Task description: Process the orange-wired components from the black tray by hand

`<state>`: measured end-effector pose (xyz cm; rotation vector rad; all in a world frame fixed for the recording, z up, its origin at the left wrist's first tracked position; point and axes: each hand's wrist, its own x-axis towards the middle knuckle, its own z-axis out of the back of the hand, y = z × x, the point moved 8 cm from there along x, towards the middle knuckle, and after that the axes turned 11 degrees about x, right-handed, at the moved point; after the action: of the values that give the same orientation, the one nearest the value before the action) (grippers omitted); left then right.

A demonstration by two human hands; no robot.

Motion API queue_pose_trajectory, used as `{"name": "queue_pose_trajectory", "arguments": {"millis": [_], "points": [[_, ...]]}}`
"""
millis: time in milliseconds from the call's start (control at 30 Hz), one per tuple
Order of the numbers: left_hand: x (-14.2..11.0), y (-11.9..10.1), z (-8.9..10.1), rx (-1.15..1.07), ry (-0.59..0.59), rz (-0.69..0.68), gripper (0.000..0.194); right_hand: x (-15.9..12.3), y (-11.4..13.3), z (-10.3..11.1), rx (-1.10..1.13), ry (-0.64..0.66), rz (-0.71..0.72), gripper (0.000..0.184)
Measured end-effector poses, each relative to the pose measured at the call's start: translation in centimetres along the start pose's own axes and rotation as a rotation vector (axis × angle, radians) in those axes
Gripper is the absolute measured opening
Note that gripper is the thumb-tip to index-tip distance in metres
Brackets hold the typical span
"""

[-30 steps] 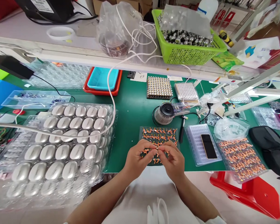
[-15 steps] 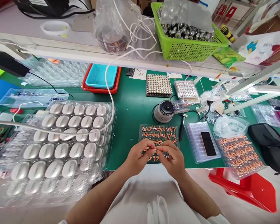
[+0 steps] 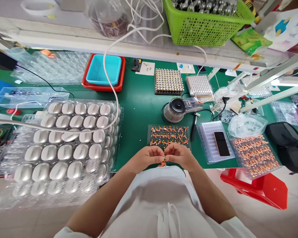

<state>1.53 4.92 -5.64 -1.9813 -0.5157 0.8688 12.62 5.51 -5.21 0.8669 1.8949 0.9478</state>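
My left hand (image 3: 148,158) and my right hand (image 3: 180,156) meet fingertip to fingertip over the front edge of the bench. Both are closed in a pinch on one small orange flex circuit (image 3: 162,164), whose lower end hangs below the fingers. Its upper part is hidden by the fingertips. Just beyond and partly under my hands lies a dark tray (image 3: 149,132) with rows of similar orange pieces. A black-handled tool (image 3: 193,128) lies along the tray's right side.
Left is a stack of clear trays with silver, rounded cases (image 3: 65,152). A grey round device (image 3: 174,111) stands behind the dark tray. Right are a phone (image 3: 222,144) on clear trays and another tray of orange pieces (image 3: 254,153). A shelf with a green basket (image 3: 206,28) hangs above.
Both hands have drawn slightly nearer my body, still pinched together, and the orange piece now shows below the fingertips. The whole view has shifted, with the shelf higher in the picture.
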Motion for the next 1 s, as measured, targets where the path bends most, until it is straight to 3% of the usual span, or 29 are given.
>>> {"name": "queue_pose_trajectory", "arguments": {"millis": [167, 300, 367, 433, 533, 633, 733, 867, 1000], "points": [[0.7, 1.5, 0.1, -0.074, -0.047, -0.005, 0.027, 1.3, -2.6, 0.6, 0.137, 0.042, -0.068, 0.033], [0.9, 3.5, 1.2, 0.095, -0.114, 0.021, 0.029, 2.2, -5.7, 1.5, 0.089, 0.044, -0.101, 0.036], [0.9, 5.3, 2.8, 0.262, -0.232, 0.059, 0.031, 2.9, -7.5, 2.3, -0.122, -0.002, -0.068, 0.035], [0.8, 7.5, 4.7, 0.438, -0.385, 0.123, 0.032, 3.4, -9.2, 3.1, -0.483, -0.061, -0.034, 0.032], [1.1, 11.3, 6.6, 0.534, -0.47, 0.182, 0.03, 3.8, -11.8, 3.6, -0.894, -0.082, -0.043, 0.023], [1.6, 14.5, 7.8, 0.597, -0.499, 0.229, 0.03, 3.8, -14.0, 3.6, -1.055, -0.012, -0.088, 0.015], [2.2, 16.7, 8.3, 0.66, -0.503, 0.28, 0.029, 3.8, -15.9, 3.1, -1.203, 0.109, -0.14, 0.021], [3.3, 18.5, 8.0, 0.744, -0.468, 0.339, 0.029, 4.1, -17.6, 2.1, -1.332, 0.23, -0.171, 0.022], [4.2, 19.2, 7.8, 0.826, -0.417, 0.396, 0.025, 3.9, -18.1, 2.1, -1.394, 0.247, -0.181, 0.022]]}}
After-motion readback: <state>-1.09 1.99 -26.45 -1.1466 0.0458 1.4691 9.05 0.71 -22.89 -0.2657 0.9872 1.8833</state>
